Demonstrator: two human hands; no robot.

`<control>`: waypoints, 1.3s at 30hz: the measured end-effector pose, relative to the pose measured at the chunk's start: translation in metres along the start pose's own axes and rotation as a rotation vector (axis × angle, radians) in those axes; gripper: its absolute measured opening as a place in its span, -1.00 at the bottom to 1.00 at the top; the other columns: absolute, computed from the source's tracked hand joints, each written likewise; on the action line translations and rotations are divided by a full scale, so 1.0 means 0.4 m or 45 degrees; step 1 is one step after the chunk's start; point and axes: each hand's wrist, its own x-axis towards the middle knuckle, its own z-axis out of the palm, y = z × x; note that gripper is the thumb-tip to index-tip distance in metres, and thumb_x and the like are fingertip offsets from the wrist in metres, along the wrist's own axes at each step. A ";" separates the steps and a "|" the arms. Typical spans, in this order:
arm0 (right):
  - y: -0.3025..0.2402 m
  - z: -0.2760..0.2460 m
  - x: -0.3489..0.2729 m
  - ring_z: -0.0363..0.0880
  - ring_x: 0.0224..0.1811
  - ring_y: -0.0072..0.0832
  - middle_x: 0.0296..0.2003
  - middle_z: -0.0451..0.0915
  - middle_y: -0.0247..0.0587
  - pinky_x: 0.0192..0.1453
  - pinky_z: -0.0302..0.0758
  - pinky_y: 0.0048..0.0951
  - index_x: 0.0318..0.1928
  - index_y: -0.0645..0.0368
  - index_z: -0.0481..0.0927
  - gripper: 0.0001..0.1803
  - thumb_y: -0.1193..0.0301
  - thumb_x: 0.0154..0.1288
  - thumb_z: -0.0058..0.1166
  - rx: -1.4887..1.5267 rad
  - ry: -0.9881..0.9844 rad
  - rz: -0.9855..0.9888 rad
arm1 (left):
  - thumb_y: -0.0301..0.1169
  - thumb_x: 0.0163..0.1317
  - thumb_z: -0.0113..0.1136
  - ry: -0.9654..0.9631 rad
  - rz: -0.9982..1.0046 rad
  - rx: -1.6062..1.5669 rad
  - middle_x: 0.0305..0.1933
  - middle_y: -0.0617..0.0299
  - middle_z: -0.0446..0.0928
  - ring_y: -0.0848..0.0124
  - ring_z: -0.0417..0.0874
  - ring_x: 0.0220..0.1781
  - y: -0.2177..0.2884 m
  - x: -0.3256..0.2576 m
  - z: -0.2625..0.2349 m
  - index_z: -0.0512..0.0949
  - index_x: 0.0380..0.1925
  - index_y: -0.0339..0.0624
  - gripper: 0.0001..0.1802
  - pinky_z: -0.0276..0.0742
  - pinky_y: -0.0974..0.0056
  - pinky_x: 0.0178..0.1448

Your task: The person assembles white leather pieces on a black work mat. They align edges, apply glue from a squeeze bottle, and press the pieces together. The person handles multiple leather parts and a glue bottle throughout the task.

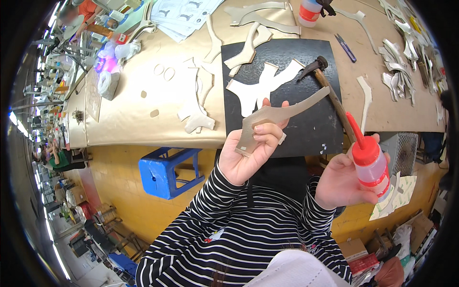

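Note:
My left hand is closed on a taupe shoe-upper piece, cut flat with a long, narrow curved strap pointing to the upper right. In my right hand is a squeeze bottle with a red cap, its long red nozzle tilted up and left. The nozzle tip stays apart from the piece. Beyond my left hand, white cut pieces lie on a black mat. A hammer rests across the mat's right side, its wooden handle running toward the bottle.
More cut pieces lie left of the mat, with printed sheets behind. A purple-handled tool, another squeeze bottle and stacked strips are on the right and far side. A blue stool stands below the table's front edge.

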 end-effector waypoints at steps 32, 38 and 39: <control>0.007 0.032 0.001 0.35 0.39 -0.55 0.32 0.41 -0.45 0.50 -0.25 0.56 0.33 -0.25 0.28 -0.07 -0.37 0.03 0.20 0.079 -0.117 0.327 | -0.81 0.23 0.09 -0.760 1.416 2.769 0.35 -0.28 0.18 0.53 0.51 -0.27 -0.075 0.096 -0.132 0.04 0.23 0.05 -0.29 0.51 0.45 -0.18; 0.006 0.033 -0.007 0.36 0.39 -0.58 0.32 0.41 -0.50 0.50 -0.21 0.53 0.32 -0.27 0.27 -0.09 -0.36 0.03 0.21 0.070 -0.108 0.380 | -0.81 0.21 0.11 -0.754 1.434 2.834 0.36 -0.28 0.17 0.50 0.48 -0.28 -0.061 0.091 -0.118 0.02 0.24 0.09 -0.24 0.50 0.43 -0.16; 0.006 0.033 -0.008 0.36 0.39 -0.58 0.32 0.41 -0.50 0.50 -0.21 0.53 0.32 -0.27 0.26 -0.09 -0.36 0.03 0.22 0.075 -0.111 0.385 | -0.80 0.24 0.09 -0.778 1.456 2.822 0.34 -0.28 0.19 0.52 0.50 -0.28 -0.060 0.094 -0.117 0.04 0.22 0.05 -0.29 0.52 0.43 -0.18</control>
